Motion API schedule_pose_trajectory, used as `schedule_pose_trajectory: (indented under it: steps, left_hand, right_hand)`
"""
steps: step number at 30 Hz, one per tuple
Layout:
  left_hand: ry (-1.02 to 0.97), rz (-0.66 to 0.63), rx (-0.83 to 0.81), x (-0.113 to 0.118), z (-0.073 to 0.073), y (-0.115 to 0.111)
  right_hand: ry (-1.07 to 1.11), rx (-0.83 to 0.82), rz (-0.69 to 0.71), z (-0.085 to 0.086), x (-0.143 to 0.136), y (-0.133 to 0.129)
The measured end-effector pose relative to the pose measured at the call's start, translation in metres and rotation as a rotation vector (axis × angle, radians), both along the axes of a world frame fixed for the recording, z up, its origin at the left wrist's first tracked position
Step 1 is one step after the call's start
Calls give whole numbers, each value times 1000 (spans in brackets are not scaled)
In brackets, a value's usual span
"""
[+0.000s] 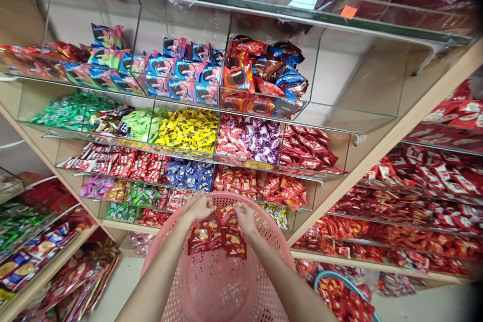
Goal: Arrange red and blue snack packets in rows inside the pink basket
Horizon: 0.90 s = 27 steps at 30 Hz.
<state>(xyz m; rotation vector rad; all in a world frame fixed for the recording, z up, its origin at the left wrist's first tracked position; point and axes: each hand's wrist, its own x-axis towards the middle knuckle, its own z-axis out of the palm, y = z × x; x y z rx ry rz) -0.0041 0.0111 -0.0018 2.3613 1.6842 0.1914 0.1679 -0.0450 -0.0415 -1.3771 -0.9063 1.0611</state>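
Pinching the red packets [215,239] by an upper edge in the right grip [245,217], pressed nearly together. Curled inward in the left grip [199,207], just beside the same packets; cannot tell whether holding one. Bunched and overlapping over the far part of the pink perforated basket [217,287]; looking small, flat, shiny and red, printed with rounded yellow-orange shapes.
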Motion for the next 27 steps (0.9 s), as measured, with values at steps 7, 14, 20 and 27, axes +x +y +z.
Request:
schedule_pose_trajectory:
  steps: [7,14,20,27]
  left_hand:
    - [-33,-6,-39,0,0,3]
    - [-62,-2,-46,-1,1,3]
    - [-52,10,-44,0,3,0]
    - [-60,12,-55,2,12,-4]
  right_hand:
    - [-1353,161,267,20,-10,1]
    - [-1564,234,433,-4,-43,-5]
    - [-1429,303,488,-11,-28,-16]
    - [-1282,344,732,-7,-5,-10]
